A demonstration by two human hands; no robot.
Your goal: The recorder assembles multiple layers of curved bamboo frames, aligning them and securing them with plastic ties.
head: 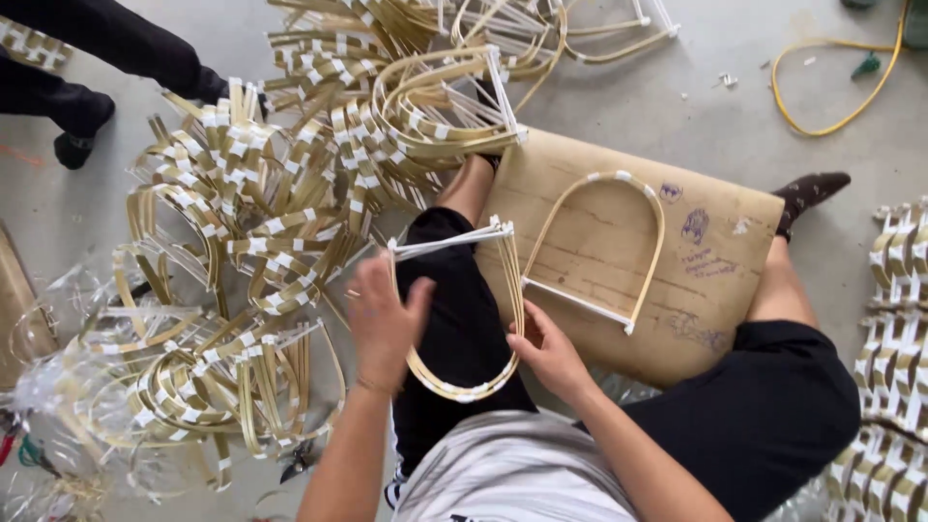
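Observation:
I sit on the floor with a wooden board across my legs. My left hand grips the left side of a stack of U-shaped bamboo strip frames lying on my black trousers. My right hand holds the right side of the same stack near its curved end. White sticks close the stack's open end. A single U-shaped frame lies on the board, apart from both hands.
A big heap of taped bamboo frames covers the floor at left and behind. Woven bamboo pieces are stacked at right. A yellow cord lies at far right. Another person's dark-clad legs are at top left.

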